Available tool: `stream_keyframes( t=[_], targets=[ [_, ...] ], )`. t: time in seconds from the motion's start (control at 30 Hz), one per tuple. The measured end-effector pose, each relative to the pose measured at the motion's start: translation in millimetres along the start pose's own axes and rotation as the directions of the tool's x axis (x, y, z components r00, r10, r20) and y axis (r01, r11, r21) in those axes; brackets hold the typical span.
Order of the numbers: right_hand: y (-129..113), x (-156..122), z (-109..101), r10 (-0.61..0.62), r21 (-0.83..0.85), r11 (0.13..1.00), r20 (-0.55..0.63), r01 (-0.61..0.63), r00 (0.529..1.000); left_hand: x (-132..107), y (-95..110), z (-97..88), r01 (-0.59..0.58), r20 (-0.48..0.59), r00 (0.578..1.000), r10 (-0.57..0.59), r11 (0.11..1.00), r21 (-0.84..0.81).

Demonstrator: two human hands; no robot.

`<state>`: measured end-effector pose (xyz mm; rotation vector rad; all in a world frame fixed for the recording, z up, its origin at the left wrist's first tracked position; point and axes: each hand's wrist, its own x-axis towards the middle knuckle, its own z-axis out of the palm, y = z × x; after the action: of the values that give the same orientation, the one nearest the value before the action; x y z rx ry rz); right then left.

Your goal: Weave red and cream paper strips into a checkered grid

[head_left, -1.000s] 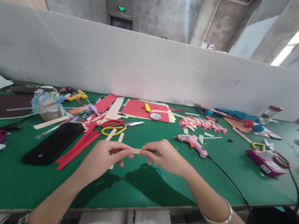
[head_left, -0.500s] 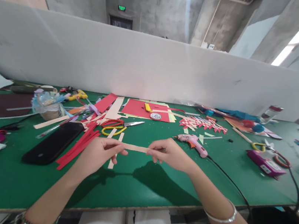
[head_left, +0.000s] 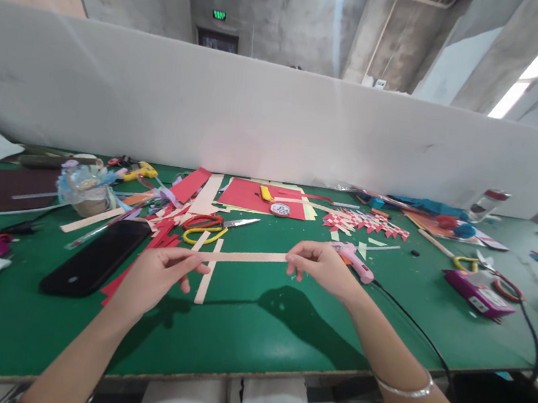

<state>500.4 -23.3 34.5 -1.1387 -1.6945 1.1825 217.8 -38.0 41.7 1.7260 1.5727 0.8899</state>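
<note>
A pale beige paper strip (head_left: 250, 257) is stretched between my hands above the green table. My left hand (head_left: 159, 276) pinches its left end, and my right hand (head_left: 322, 267) pinches the right end. Below and behind the left fingertips, another beige strip (head_left: 206, 281) lies on the table, with a further short one beside it. Red paper strips (head_left: 129, 275) are partly hidden by my left hand. Scissors (head_left: 209, 227) with red and yellow handles lie just beyond the held strip. Behind my right hand rests a pink glue gun (head_left: 360, 266), its front partly covered.
On the left are a black phone (head_left: 94, 260) and a jar of craft bits (head_left: 88, 191). Red paper sheets (head_left: 244, 194) and a woven red-and-white paper piece (head_left: 367, 223) lie at the back. At right sits a purple box (head_left: 477, 293) with a cable. A white partition (head_left: 281, 122) stands behind.
My hands have moved apart, the left going left and the right going right and slightly up. More of the strip shows between them, its right end now higher.
</note>
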Motion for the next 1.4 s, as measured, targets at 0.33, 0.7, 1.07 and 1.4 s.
stream_keyframes(
  t=[0.33,0.7,1.07,1.4],
  targets=[
    [1.1,-2.2,1.9,0.007,0.019,1.000,-0.039,-0.006,0.999,-8.4,-3.7,3.4,-0.002,-0.046,0.999,0.001,1.000,-0.026],
    [-4.8,-4.8,3.8,-0.092,-0.075,0.993,-0.034,0.089,0.995,-25.3,-7.1,17.0,0.020,-0.098,0.995,-0.024,0.999,-0.043],
    [-12.4,-7.4,4.7,-0.291,-0.470,0.862,-0.151,0.190,0.945,-40.5,0.3,32.9,-0.026,-0.220,0.975,-0.013,0.985,-0.173],
    [-35.0,5.4,-4.2,-0.135,-0.440,0.851,0.342,0.285,0.930,-44.3,-35.5,18.7,0.026,-0.097,0.995,-0.037,0.993,-0.115]
  ],
)
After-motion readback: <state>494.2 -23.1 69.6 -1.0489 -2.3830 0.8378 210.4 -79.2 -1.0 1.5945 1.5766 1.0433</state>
